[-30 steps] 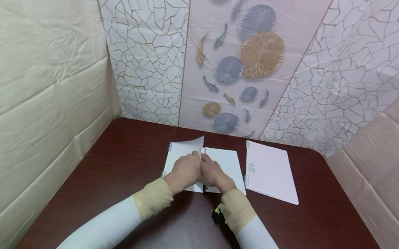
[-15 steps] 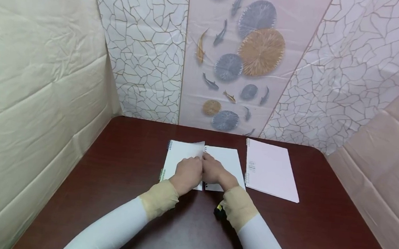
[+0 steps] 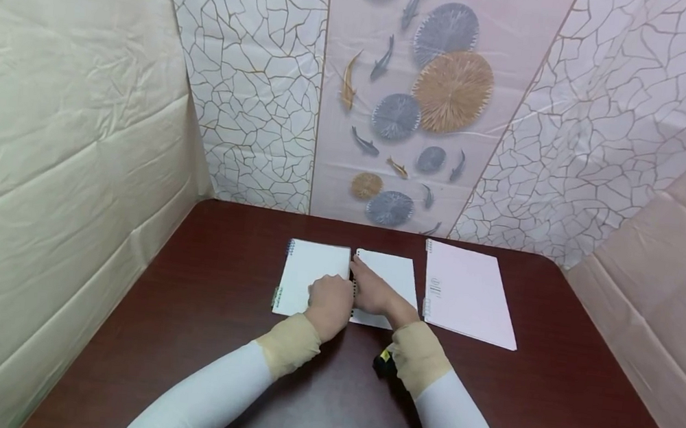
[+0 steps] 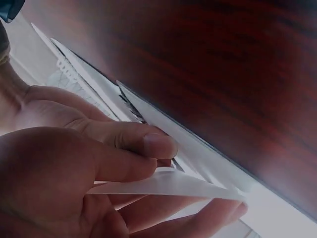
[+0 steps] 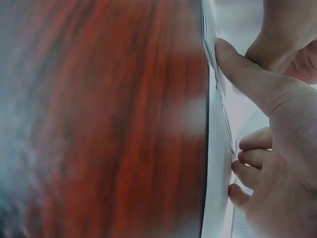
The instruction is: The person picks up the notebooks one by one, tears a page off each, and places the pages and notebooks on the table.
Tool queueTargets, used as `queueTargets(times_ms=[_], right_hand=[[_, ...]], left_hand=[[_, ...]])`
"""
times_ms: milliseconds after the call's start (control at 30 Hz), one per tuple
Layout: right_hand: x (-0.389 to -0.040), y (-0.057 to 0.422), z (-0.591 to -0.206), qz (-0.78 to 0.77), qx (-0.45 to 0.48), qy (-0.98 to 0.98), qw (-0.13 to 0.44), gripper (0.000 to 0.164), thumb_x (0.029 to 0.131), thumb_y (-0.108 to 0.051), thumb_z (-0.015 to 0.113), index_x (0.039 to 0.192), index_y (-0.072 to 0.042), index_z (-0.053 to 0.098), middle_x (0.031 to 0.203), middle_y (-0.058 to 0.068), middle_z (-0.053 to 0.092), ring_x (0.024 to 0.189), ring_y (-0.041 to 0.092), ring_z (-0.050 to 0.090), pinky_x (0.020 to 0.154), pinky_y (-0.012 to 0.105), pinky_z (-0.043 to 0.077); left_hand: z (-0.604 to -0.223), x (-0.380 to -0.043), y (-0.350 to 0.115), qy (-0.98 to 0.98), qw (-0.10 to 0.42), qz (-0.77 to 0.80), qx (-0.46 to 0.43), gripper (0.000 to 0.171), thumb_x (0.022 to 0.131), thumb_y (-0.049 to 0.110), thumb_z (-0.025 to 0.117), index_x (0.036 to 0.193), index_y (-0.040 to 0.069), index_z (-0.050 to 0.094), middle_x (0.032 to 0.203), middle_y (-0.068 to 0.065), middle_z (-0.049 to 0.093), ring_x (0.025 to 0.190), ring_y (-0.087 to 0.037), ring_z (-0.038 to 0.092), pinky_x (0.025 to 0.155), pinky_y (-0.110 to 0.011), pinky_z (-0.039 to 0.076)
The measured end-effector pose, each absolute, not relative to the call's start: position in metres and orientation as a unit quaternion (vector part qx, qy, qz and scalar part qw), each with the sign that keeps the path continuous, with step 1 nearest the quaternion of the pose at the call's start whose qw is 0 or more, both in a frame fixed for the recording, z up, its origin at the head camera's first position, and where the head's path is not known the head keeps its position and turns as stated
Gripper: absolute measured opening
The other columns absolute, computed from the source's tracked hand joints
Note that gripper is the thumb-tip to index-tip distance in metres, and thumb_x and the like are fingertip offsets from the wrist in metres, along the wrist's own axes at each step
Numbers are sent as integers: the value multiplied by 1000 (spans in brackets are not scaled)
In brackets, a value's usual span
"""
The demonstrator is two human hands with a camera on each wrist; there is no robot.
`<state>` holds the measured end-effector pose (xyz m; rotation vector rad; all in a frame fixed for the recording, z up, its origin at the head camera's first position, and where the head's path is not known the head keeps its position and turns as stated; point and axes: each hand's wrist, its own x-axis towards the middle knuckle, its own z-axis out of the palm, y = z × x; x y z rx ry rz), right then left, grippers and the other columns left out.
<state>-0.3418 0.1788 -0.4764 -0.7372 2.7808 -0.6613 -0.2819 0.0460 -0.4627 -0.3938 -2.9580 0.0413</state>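
Two white-paged notebooks lie side by side. The left notebook (image 3: 307,262) has blue and green rings on its left edge, while the middle notebook (image 3: 393,270) has black rings. At the left notebook's right edge, my left hand (image 3: 331,302) pinches a white sheet (image 4: 173,186) between thumb and fingers. Close beside it, my right hand (image 3: 374,293) lies over the ringed edge of the middle notebook. In the right wrist view its thumb (image 5: 247,74) reaches straight to the page edges, and its other fingertips (image 5: 242,196) rest low at the paper.
A third white notebook (image 3: 471,295) with pale rings lies to the right on the dark red-brown table (image 3: 194,337). Below my right wrist shows a small black object (image 3: 384,364) with a yellow mark. Hanging cloths (image 3: 64,146) surround the table.
The raised sheet on the left notebook has come down flat. My left hand has shifted slightly right and toward me, and the right hand has spread farther along the ringed edge.
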Motion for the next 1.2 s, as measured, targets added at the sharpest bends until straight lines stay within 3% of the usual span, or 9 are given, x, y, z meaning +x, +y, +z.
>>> queueTargets(times_ms=[167,367,467,567,767,900,1033,1133,1200], right_hand=[[-342,182,-475,-226,-255,936,95,85,94,-12,75,163,9,28,174,25,16,160,39,19,126,49,27],[-344,194,-472,-270,-274,913,138,89,93,-13,76,164,6,27,176,21,13,161,38,16,128,51,22],[-348,201,-472,-294,-275,903,153,91,91,-11,76,165,4,26,176,20,13,162,37,12,129,52,18],[-351,205,-474,-310,-276,896,159,89,91,-11,75,165,3,27,176,19,14,162,37,11,129,53,16],[-346,202,-479,-301,-282,902,130,75,102,-21,68,164,2,32,176,18,16,162,36,12,128,55,18],[-341,197,-478,-283,-288,912,68,65,108,-24,63,161,5,38,172,23,24,160,39,21,127,56,24],[-337,196,-465,-267,-285,921,0,60,108,-27,62,155,7,47,167,26,35,155,42,33,124,56,31],[-332,201,-451,-258,-269,927,-31,60,108,-34,61,155,3,49,164,24,40,152,41,38,122,56,33],[-328,206,-440,-252,-252,933,-49,64,108,-41,61,156,0,49,164,22,41,152,41,38,122,58,33]], left_hand=[[-456,-280,49,-986,34,75,-143,19,98,24,72,89,10,82,84,-8,76,75,-24,74,59,-40,62],[-447,-278,50,-980,-30,124,-154,34,102,40,63,108,14,84,112,-6,78,102,-28,74,76,-46,64],[-449,-275,52,-977,-46,143,-152,47,106,50,51,123,19,81,132,-6,73,123,-30,68,73,-45,63],[-455,-271,54,-966,-37,191,-168,46,107,49,49,133,23,76,143,-5,67,135,-31,60,66,-41,63],[-469,-266,56,-945,-14,279,-168,44,110,37,52,152,28,61,159,1,54,142,-34,54,62,-34,60],[-469,-268,54,-971,13,203,-122,41,107,35,57,143,19,70,148,-11,63,114,-28,73,63,-36,60],[-461,-277,43,-992,40,60,-106,29,102,31,63,104,11,83,102,-12,79,73,-21,72,59,-38,58],[-446,-290,28,-994,22,-18,-108,31,102,36,64,97,10,80,85,-9,75,75,-26,72,62,-42,59],[-433,-297,16,-993,17,-54,-108,37,103,43,64,108,9,79,94,-11,76,85,-31,75,69,-45,61]])
